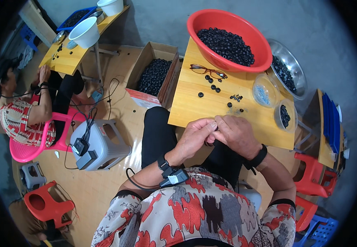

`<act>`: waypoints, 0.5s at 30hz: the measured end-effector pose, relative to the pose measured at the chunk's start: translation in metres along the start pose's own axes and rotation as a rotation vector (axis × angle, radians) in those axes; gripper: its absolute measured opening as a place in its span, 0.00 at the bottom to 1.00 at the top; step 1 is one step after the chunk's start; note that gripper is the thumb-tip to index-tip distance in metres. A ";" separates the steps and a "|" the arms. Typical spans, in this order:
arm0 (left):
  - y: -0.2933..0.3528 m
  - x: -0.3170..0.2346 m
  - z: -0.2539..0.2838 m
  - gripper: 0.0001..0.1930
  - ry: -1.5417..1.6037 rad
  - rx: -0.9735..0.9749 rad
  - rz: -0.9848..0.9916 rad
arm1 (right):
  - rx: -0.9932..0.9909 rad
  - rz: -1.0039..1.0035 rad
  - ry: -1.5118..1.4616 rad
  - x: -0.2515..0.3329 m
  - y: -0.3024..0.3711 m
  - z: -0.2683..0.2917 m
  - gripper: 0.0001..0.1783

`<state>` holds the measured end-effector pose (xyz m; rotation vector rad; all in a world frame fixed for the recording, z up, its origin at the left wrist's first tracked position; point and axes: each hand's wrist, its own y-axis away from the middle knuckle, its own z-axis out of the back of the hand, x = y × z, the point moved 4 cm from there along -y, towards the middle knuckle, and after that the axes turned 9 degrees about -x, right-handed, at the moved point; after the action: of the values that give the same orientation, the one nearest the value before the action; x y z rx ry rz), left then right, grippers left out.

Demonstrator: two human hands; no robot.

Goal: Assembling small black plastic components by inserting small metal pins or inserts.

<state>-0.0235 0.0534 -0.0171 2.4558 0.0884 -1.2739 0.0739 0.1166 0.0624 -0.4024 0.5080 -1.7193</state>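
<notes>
At the front edge of the wooden table (pixel 182 99), my left hand (pixel 195 135) and my right hand (pixel 238 133) meet with fingertips pinched together. A small dark bit shows under the fingers; most of what they hold is hidden. Just beyond my hands lie a few loose black round parts (pixel 230 105) and a little cluster of small dark pieces (pixel 236 97). More black ring-shaped parts (pixel 213 87) are scattered farther off. To the right stand a clear bowl of tiny bluish pieces (pixel 262 94) and a clear tub of small black parts (pixel 284 116).
A red basin (pixel 265 55) of black rings and a steel bowl (pixel 303 78) stand at the back. Eyeglasses (pixel 208 71) lie before the basin. Left are a cardboard box (pixel 143 99) of black parts, a grey stool (pixel 104 144) with cables, and a seated person (pixel 30 111) at another table.
</notes>
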 end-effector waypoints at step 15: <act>-0.001 -0.006 0.000 0.13 -0.059 0.048 0.051 | 0.082 0.007 -0.023 -0.008 -0.008 0.004 0.24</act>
<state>-0.0273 0.0546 -0.0129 2.4419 -0.0209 -1.3397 0.0709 0.1249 0.0706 -0.3605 0.4201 -1.7210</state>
